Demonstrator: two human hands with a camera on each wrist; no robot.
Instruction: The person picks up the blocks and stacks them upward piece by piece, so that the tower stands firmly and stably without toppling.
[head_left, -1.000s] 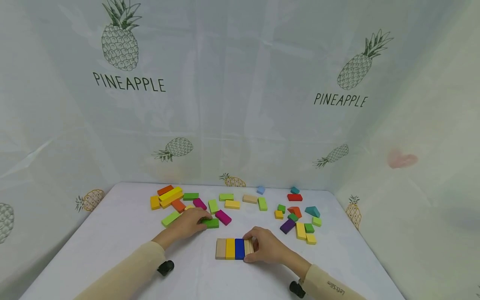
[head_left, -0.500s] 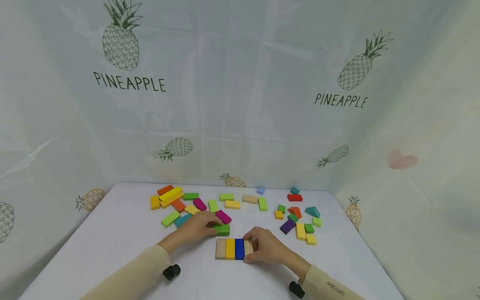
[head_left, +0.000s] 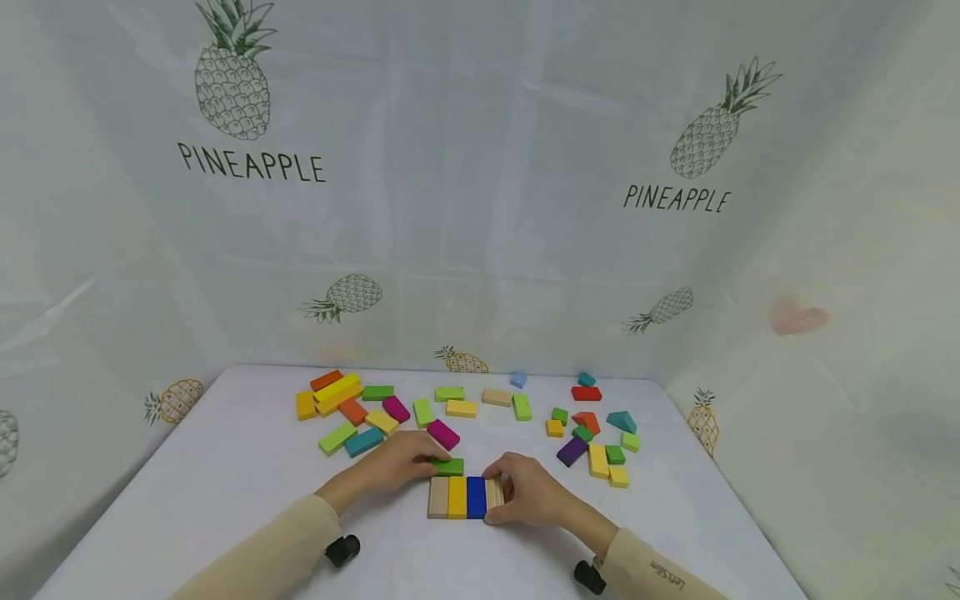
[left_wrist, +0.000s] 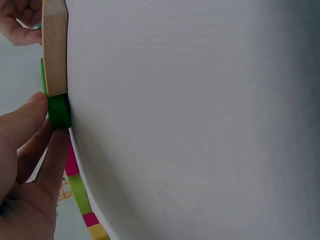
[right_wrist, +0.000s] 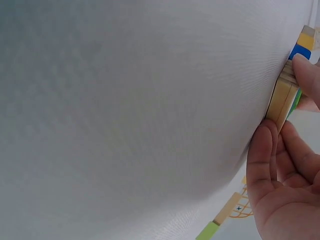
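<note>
Four-sided wooden blocks stand side by side in a short row: a plain wood block [head_left: 438, 498], a yellow block [head_left: 457, 498], a blue block [head_left: 476, 498] and a ridged wood piece [head_left: 493, 493] at the right end. My left hand [head_left: 393, 464] pinches a green block [head_left: 450, 467] lying crosswise along the row's far side. In the left wrist view the green block [left_wrist: 59, 111] sits between thumb and fingers, right at the plain block [left_wrist: 55, 52]. My right hand [head_left: 532, 493] grips the ridged piece by its far and near ends; the right wrist view shows its pale side [right_wrist: 282, 97].
Left of centre behind my left hand lie loose blocks, among them a teal block [head_left: 364, 442] and a magenta block [head_left: 443, 434]. Further right are a purple block [head_left: 572, 451] and a teal triangle [head_left: 622, 422]. A pineapple-print cloth [head_left: 480, 208] rises behind the white table [head_left: 225, 467].
My left hand has slid the green block right and nearer, from among the loose blocks to the row's far edge. My right hand has kept its grip on the end piece.
</note>
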